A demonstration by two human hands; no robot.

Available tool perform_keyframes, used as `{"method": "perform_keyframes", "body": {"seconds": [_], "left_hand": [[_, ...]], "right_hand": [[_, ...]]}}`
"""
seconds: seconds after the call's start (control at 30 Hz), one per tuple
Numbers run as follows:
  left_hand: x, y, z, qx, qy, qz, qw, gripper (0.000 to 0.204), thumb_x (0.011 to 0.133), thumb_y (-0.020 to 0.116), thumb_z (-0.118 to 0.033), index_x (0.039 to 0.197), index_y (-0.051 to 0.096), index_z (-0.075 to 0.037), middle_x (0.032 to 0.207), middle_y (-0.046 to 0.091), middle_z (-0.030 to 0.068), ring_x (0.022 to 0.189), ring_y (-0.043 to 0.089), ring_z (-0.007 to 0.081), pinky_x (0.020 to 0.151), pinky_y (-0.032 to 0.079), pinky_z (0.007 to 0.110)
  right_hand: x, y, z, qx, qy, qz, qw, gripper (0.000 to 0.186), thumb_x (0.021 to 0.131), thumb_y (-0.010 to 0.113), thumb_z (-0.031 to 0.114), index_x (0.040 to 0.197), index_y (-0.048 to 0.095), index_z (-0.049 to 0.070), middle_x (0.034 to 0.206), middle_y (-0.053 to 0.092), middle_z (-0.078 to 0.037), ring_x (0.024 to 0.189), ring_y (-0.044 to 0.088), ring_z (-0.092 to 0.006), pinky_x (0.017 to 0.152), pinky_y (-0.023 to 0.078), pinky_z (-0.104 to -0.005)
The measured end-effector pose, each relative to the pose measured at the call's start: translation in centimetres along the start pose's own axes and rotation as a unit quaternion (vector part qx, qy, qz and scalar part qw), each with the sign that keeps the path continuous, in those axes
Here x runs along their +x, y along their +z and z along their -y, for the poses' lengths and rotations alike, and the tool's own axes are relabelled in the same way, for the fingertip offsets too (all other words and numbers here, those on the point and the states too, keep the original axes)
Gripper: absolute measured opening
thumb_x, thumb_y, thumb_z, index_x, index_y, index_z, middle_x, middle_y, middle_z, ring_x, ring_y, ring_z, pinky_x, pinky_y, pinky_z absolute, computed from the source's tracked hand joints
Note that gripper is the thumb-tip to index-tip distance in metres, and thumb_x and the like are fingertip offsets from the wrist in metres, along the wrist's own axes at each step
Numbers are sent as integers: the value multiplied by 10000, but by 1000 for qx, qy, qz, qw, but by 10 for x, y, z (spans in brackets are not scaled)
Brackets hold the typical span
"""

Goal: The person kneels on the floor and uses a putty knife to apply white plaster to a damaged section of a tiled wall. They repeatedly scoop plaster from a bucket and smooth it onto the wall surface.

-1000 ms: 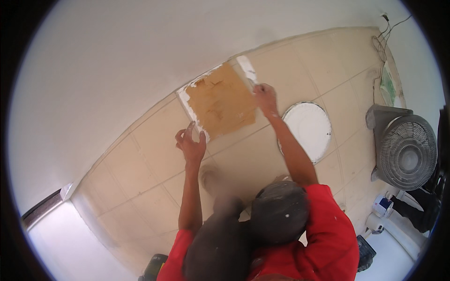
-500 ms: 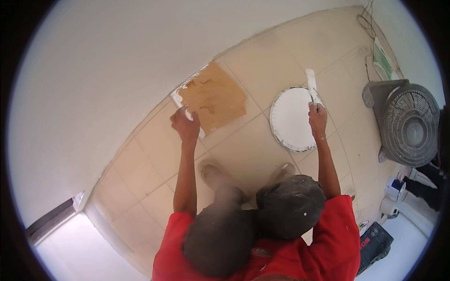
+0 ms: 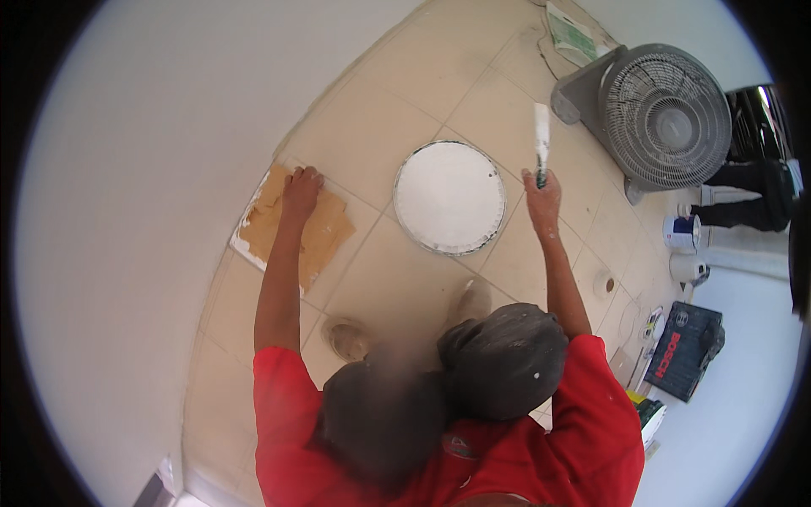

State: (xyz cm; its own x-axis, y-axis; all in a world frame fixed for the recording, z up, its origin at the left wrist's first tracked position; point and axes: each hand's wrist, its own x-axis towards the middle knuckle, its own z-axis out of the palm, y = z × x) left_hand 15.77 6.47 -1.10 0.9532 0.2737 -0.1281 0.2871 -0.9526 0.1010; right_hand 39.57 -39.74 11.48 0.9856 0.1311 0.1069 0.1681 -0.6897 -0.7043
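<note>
**Two hands apart: brush raised beside the paint bucket, cardboard pinned by the wall**

Two hands are working on opposite sides of a round white paint bucket (image 3: pixel 450 197). The right hand (image 3: pixel 542 190) is closing its fingers around the handle of a paint-covered brush (image 3: pixel 541 142), whose long axis is pointing straight away from the fingers, bristles at the far end. The bucket is lying just to the left of that hand, near but not touching, so the right hand is clearly the nearer one. The left hand (image 3: pixel 301 186) is pressing down, fingers curled, on a brown cardboard sheet (image 3: pixel 297 228) that is sitting against the foot of the white wall (image 3: pixel 169 169). Beyond the brush tip a grey floor fan (image 3: pixel 663 114) is crowding the right side. Bare floor tiles (image 3: pixel 397 279) are leaving open room between the bucket and the person's knees.
</note>
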Motion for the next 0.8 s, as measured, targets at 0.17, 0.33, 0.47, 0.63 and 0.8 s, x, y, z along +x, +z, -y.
{"method": "perform_keyframes", "body": {"seconds": [0.17, 0.33, 0.47, 0.63, 0.8], "left_hand": [[5, 22, 15, 78, 3, 6, 997, 208, 948, 606, -173, 1102, 744, -157, 1227, 628, 115, 1225, 591, 316, 988, 498, 486], [21, -6, -34, 27, 84, -104, 991, 208, 923, 602, -149, 1057, 757, -187, 1171, 629, 89, 1214, 577, 285, 969, 461, 461], [14, -12, -53, 21, 57, -136, 989, 219, 915, 613, -163, 1049, 777, -218, 1242, 635, 68, 1274, 560, 262, 1019, 439, 440], [11, -20, -54, 53, 29, -185, 981, 252, 936, 596, -151, 1132, 748, -199, 1230, 631, 75, 1216, 576, 273, 998, 451, 440], [10, -56, -77, 26, -141, -191, 971, 245, 992, 564, -188, 1191, 695, -129, 1225, 660, 91, 1169, 608, 295, 941, 482, 466]], "right_hand": [[-15, -36, -37, -3, 43, -35, 998, 400, 967, 743, 320, 794, 512, 44, 697, 466, -37, 640, 429, -183, 607, 403, -396], [-48, -58, -32, 48, 91, -39, 994, 326, 1008, 704, 268, 805, 503, 110, 618, 464, 36, 476, 434, -64, 433, 368, -265], [-77, -88, -25, 15, 115, -6, 993, 356, 1001, 705, 305, 821, 539, 47, 679, 462, -1, 590, 423, -122, 548, 388, -338], [-92, -94, -44, 34, 103, 28, 994, 339, 997, 715, 281, 822, 536, 52, 685, 468, 4, 604, 433, -114, 558, 397, -328], [-74, -71, -82, 22, 45, 56, 997, 342, 999, 716, 275, 831, 518, 52, 708, 444, 5, 648, 417, -129, 583, 391, -347]]}}
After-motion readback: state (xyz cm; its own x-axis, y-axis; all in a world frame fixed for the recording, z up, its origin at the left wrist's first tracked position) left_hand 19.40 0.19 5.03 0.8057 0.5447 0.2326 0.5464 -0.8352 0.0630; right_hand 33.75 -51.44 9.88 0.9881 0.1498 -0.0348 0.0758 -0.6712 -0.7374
